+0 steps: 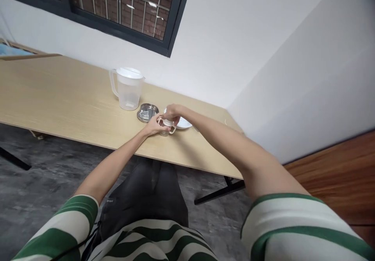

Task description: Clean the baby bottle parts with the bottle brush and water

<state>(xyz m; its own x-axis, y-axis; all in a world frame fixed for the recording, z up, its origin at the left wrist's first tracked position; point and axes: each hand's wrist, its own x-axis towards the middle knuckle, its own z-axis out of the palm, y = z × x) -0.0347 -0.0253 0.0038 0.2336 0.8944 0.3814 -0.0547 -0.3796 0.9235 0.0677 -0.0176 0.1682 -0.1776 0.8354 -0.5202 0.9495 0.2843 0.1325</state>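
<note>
A small two-handled cup point(164, 133) with a clear body and white handles stands at the table's front part. My left hand point(153, 126) is closed around its left side. From above, my right hand point(174, 112) grips the white lid point(168, 123) on top, fingers bent down; they partly cover it. Just left of the cup lies a round metal tray point(148, 113) with a small clear item in it. Behind my right hand and forearm, a white plate point(184, 124) is partly hidden.
A translucent pitcher point(129, 91) with a white lid stands behind the metal tray. The wooden table point(73, 97) runs along the white wall, below a barred window point(125, 7). At right is a wooden panel point(336, 167). Black table legs point(218, 192) show underneath.
</note>
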